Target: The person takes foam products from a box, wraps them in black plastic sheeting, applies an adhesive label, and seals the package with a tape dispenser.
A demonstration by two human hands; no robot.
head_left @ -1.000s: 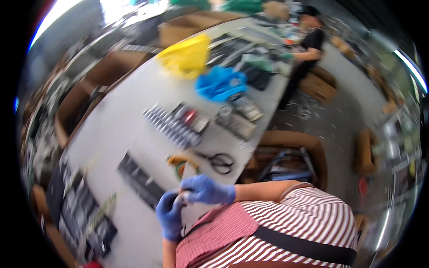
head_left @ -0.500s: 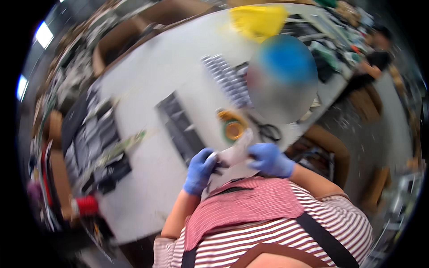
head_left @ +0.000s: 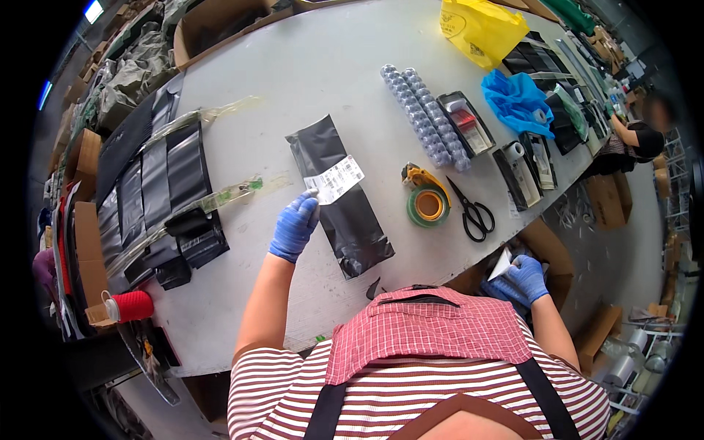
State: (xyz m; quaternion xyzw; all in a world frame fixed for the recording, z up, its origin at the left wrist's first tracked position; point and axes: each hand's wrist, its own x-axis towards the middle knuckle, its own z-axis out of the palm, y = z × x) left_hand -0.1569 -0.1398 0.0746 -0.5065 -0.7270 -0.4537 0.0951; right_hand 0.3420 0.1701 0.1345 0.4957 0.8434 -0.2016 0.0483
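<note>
My left hand [head_left: 295,226], in a blue glove, pinches the corner of a white printed label [head_left: 339,180]. The label lies across a flat black plastic mailer bag [head_left: 359,231] on the table. Off the table's right front edge, my right hand [head_left: 526,279], also gloved, grips a folded piece of white paper [head_left: 501,262] above an open cardboard box. To the right of the bag are a tape dispenser with green tape [head_left: 428,205] and black-handled scissors [head_left: 478,221]; neither hand touches them.
Taped black bags [head_left: 167,172] cover the table's left side, near a red spool [head_left: 133,306]. Bubble wrap [head_left: 422,110], a blue plastic bag [head_left: 517,101] and a yellow bag [head_left: 480,31] lie at the far right. A person [head_left: 636,139] works beyond the right edge.
My hands have moved apart from together in front of me. The left has carried the label onto the black bag; the right has gone right and down past the table edge with white paper.
</note>
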